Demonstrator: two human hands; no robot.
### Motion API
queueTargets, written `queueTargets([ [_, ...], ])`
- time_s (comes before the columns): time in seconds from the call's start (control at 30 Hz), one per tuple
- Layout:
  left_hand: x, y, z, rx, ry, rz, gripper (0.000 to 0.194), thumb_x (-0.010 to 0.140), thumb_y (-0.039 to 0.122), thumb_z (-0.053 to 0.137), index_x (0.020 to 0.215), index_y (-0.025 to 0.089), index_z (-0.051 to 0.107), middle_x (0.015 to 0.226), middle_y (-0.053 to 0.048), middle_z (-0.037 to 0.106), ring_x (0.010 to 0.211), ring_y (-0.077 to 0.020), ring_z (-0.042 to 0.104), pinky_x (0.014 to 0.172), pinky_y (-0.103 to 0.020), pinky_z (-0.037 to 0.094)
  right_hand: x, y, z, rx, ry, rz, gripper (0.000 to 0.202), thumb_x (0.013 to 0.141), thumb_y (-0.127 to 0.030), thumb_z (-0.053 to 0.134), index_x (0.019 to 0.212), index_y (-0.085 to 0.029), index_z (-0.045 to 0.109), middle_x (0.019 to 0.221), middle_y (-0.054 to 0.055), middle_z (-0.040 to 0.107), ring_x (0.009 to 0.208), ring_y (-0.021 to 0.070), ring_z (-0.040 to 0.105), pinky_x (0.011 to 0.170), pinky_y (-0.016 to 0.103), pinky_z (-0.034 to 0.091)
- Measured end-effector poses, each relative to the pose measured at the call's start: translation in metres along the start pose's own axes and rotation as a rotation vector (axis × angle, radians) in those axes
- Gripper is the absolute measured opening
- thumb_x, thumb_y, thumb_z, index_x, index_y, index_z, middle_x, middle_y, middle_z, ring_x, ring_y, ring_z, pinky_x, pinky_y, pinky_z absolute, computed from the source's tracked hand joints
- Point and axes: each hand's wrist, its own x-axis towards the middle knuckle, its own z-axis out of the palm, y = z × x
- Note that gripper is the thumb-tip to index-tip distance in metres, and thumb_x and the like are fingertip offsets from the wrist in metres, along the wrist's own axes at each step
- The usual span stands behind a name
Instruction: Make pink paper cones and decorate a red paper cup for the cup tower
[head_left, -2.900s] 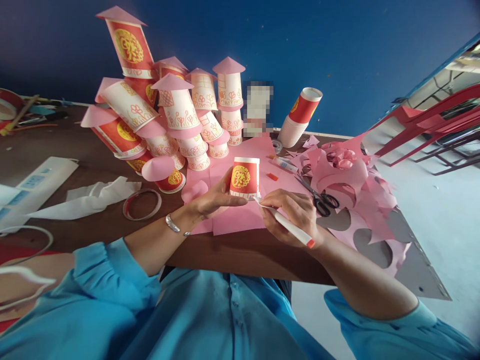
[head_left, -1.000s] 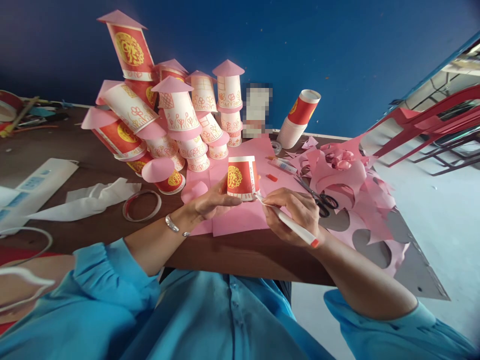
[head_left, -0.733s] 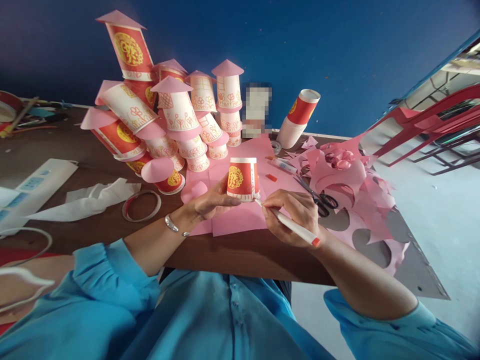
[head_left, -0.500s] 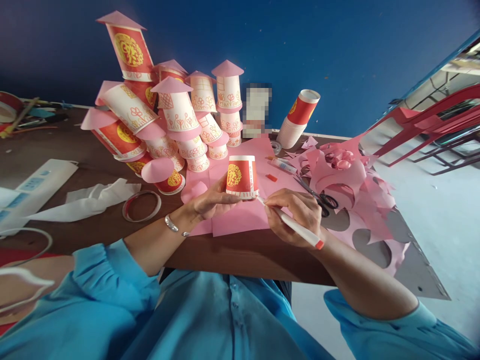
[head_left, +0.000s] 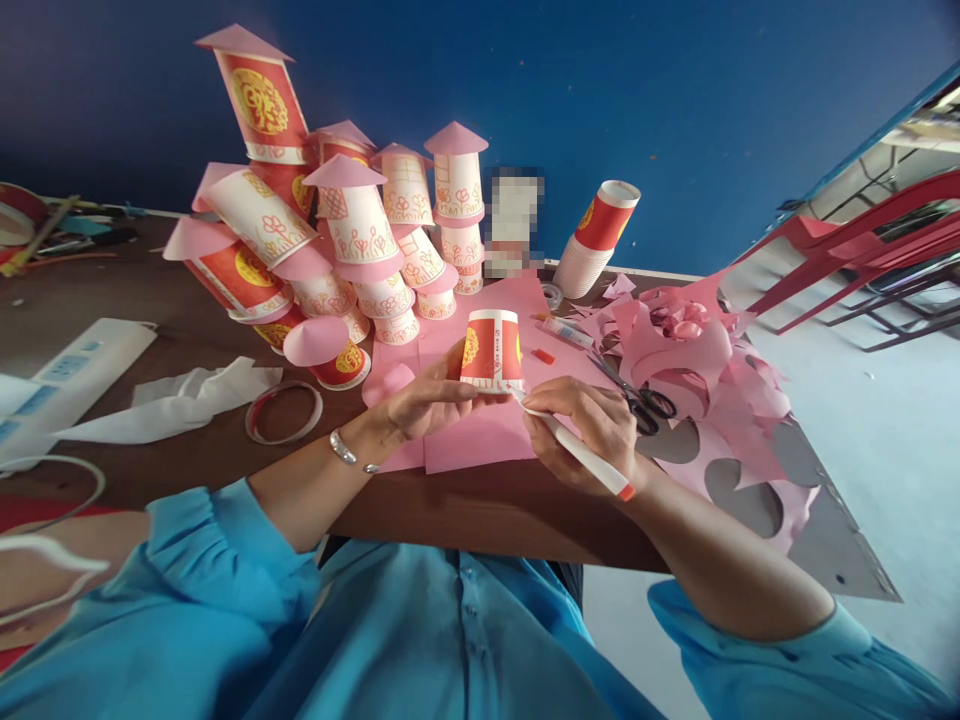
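My left hand [head_left: 429, 400] grips a red and white paper cup [head_left: 491, 350] with yellow emblems, held upside down above pink paper [head_left: 480, 440]. Short strokes run along the white band near the cup's rim. Between the fingers of my right hand [head_left: 589, 430] is a white marker pen [head_left: 589, 455] with an orange-red end. Its tip is at the cup's lower edge. On the pink sheet behind lies a small orange-red pen cap [head_left: 543, 355].
Decorated cup towers with pink cone roofs [head_left: 352, 220] stand at the back left. A cup stack [head_left: 589, 255] leans at the back. Scissors [head_left: 649, 405] and pink paper scraps [head_left: 705, 350] lie to the right. A tape roll [head_left: 283, 412] and white tissue [head_left: 202, 395] lie left.
The cup has turned in my left hand, so its white text strip now faces me and the emblem sits at the left side. My right hand with the marker has shifted slightly left.
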Motion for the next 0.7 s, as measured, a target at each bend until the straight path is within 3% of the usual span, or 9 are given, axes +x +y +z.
queueTargets([
  [0.27,-0.0028,0.0025,0.0009,0.022,0.007,-0.039,0.067,0.082,0.019,0.081,0.142,0.032,0.055,0.115,-0.002,0.078,0.112,-0.0227,0.073,0.105,-0.039,0.053,-0.001,-0.0005,-0.0003,-0.027,-0.004,-0.01,0.02,0.09,-0.008,0.062,0.104,-0.022,0.061,0.081,0.003,0.074,0.066,0.0162,0.073,0.058,0.027,0.059],
  [0.53,-0.0021,0.0051,0.0032,0.006,0.023,-0.027,0.061,0.079,0.023,0.083,0.136,0.029,0.061,0.121,-0.005,0.077,0.116,-0.0272,0.073,0.11,-0.045,0.051,-0.0039,0.0043,0.0001,-0.063,0.053,0.073,0.023,0.099,-0.023,0.061,0.121,-0.023,0.056,0.088,0.005,0.073,0.088,0.0236,0.075,0.067,0.035,0.062],
  [0.7,-0.0034,0.0047,-0.0012,-0.023,0.039,-0.014,0.065,0.08,0.019,0.081,0.14,0.029,0.059,0.109,0.002,0.08,0.108,-0.0207,0.074,0.107,-0.036,0.053,-0.0059,0.003,0.0043,-0.03,0.078,0.07,0.018,0.094,-0.015,0.064,0.109,-0.022,0.057,0.088,0.005,0.073,0.074,0.017,0.072,0.061,0.028,0.058],
])
